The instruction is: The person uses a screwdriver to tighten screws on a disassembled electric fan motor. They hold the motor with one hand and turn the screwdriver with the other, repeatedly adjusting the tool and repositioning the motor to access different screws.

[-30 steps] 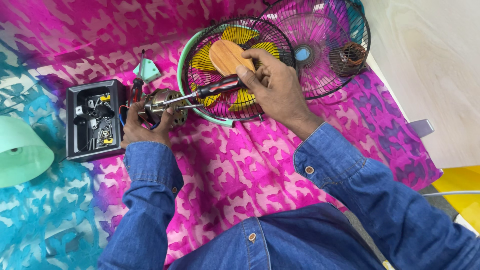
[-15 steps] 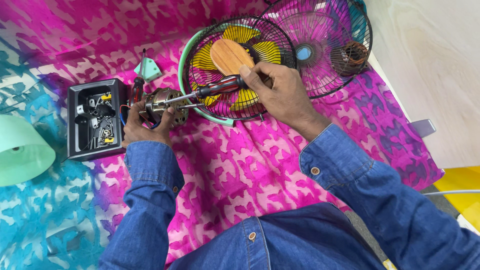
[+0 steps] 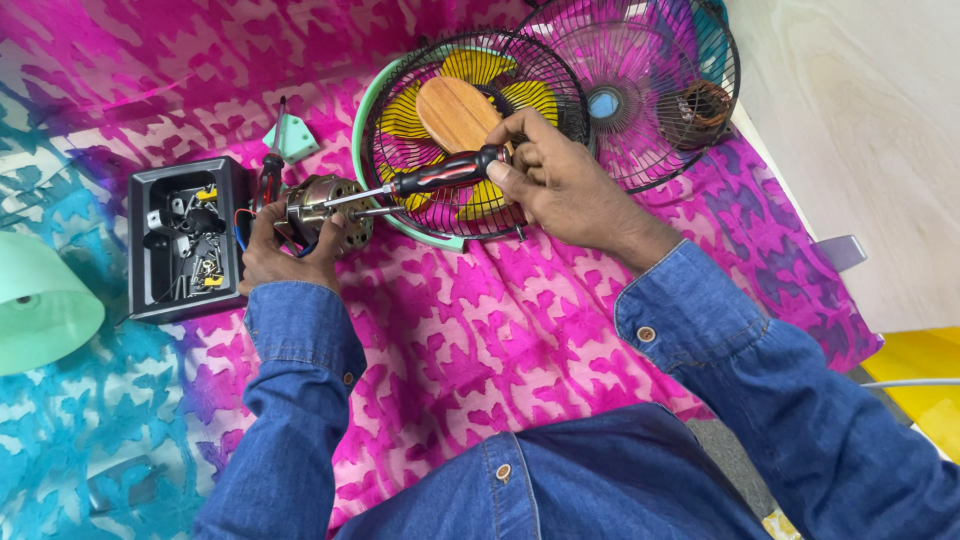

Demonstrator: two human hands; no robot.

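Cloth in pink and blue (image 3: 520, 340) covers the surface they sit over, and everything lies on it. At the far left edge rests a pale green shell (image 3: 40, 305), and beside it a black tray (image 3: 185, 240) of small screws and clips. Just right of the tray the left hand (image 3: 285, 260) is clenched around a metal motor (image 3: 325, 212), pinning it down near the cloth's middle. That motor looks dense and heavy for its bulk, rigid, with a smooth rounded casing that could roll; the grip around its body, clear of the coloured wires at its left end, seems the sound place to hold. A spare screwdriver (image 3: 270, 175) and a small green bracket (image 3: 293, 138) lie just behind. The right hand (image 3: 560, 185) grasps a black-and-red screwdriver (image 3: 440, 172) by the handle, its thin shaft reaching into the motor's face. Behind that hand sit a wire guard (image 3: 475, 130) over yellow blades and a wooden brush (image 3: 458, 112), with a second guard (image 3: 640, 85) at the top right corner.
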